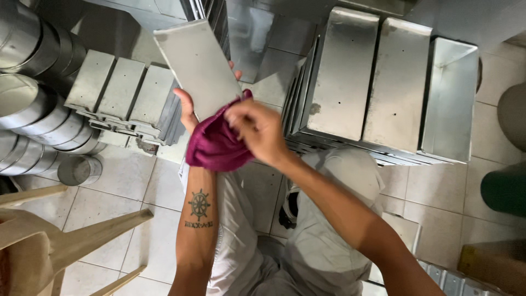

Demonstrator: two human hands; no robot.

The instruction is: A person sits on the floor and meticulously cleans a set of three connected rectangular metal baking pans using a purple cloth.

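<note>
While held, flat grey metal lid (198,66) looks dull.

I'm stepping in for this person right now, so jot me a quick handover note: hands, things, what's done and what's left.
Left hand: holds a flat metal tray lid up by its lower end.
Right hand: presses a dark red cloth against the lid's lower edge.
Around: rectangular metal pans stacked right, more pans left, round tins far left, all on the tiled floor.
Done: cannot tell how much of the lid is wiped.
Left: likely the rest of this lid; the stacks' state is unclear.
</note>
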